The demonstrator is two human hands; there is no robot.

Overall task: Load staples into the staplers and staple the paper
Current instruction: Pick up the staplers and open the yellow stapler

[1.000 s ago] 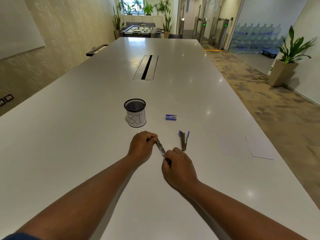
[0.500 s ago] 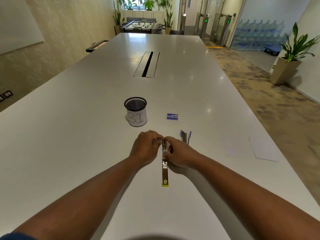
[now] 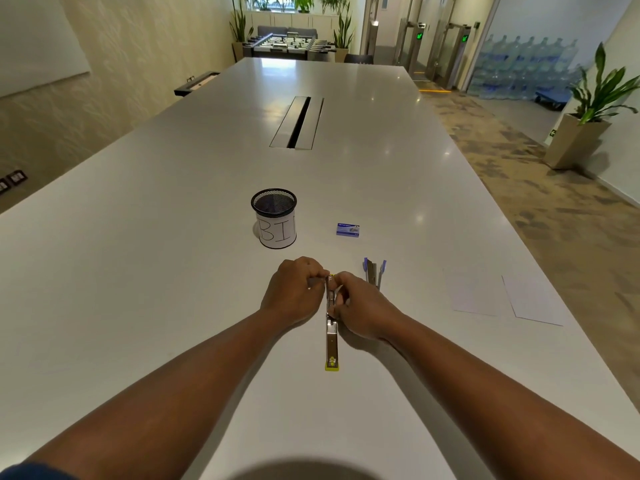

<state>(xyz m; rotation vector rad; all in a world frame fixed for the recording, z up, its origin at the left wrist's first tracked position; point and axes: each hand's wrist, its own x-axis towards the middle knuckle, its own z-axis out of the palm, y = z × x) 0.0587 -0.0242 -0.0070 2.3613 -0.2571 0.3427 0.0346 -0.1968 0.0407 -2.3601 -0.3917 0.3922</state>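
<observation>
A long shiny metal stapler with yellow ends [image 3: 331, 336] lies flat on the big white table [image 3: 173, 271], swung wide open into one straight line. It points away from the person. One yellow end is close to the person and the other yellow tip peeks out between the two hands.

The left hand [image 3: 294, 289] has its fingers curled and pinches the far part of the stapler from the left side. The right hand [image 3: 360, 306] is curled too and pinches the same part from the right side.

Just beside the right hand lies a second metal stapler with purple tips [image 3: 374, 273], also open. A small blue staple box [image 3: 347, 230] sits farther back. A black mesh cup with a white paper label [image 3: 274, 218] stands to the left of the box. Two white sheets of paper [image 3: 502, 296] lie flat well off to the right.
</observation>
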